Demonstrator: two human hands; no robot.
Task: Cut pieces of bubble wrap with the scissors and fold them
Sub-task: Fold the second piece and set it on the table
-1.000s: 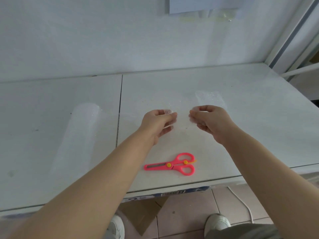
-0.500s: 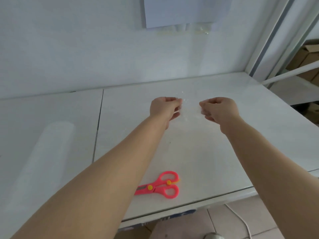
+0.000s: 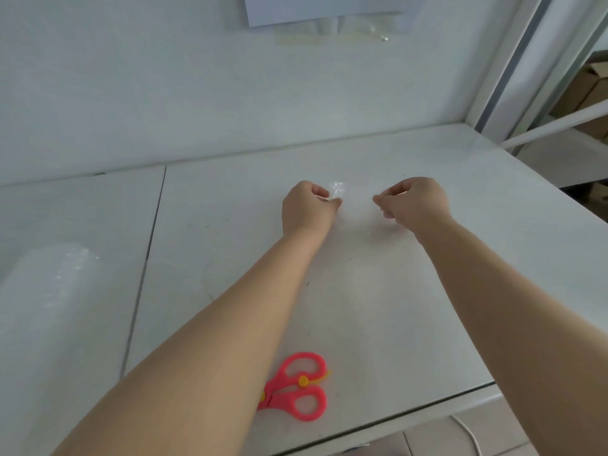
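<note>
A clear piece of bubble wrap (image 3: 357, 205) lies stretched between my two hands over the white table (image 3: 460, 274), hard to tell from the surface. My left hand (image 3: 307, 207) pinches its left edge between thumb and fingers. My right hand (image 3: 413, 200) pinches the right edge, fingers curled. The pink scissors (image 3: 301, 390) lie closed near the table's front edge, their blades hidden under my left forearm.
A roll of bubble wrap (image 3: 49, 291) lies on the left part of the table. A seam (image 3: 148, 255) splits the tabletop. A white wall stands behind; a metal shelf frame (image 3: 513, 67) and cardboard boxes (image 3: 589, 93) are at right.
Both hands have moved away from me toward the wall with the bubble wrap piece and spread a little further apart. The scissors stayed in place.
</note>
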